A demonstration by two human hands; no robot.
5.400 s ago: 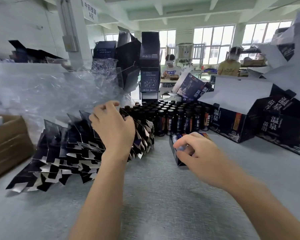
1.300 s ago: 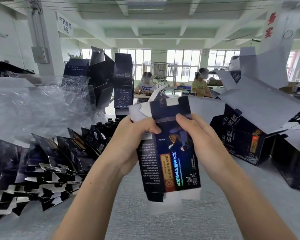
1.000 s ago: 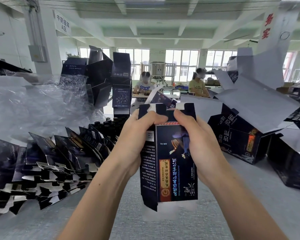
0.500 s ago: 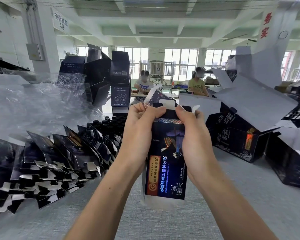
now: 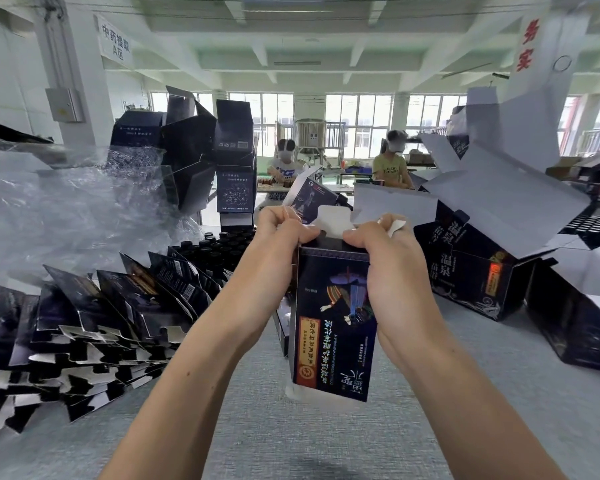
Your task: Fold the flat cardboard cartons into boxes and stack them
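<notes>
Grey table point(image 5: 291, 441) shows as a free strip between the fanned flat cartons point(image 5: 94, 323) at the left and the big open boxes point(image 5: 471, 271) at the right. Over this strip the carton point(image 5: 333, 327) is held upright. The left hand point(image 5: 278, 244) and right hand point(image 5: 385, 258) clamp curled fingers on its top edge, with a white flap point(image 5: 331, 220) standing between the thumbs. Its lower edge is blurred, and the right palm covers part of its front.

A beamed white ceiling point(image 5: 291, 46) ran to tall windows point(image 5: 361, 123) (daylight pouring in); a white pillar point(image 5: 84, 74) stood left, a grey table point(image 5: 326, 445) below.
</notes>
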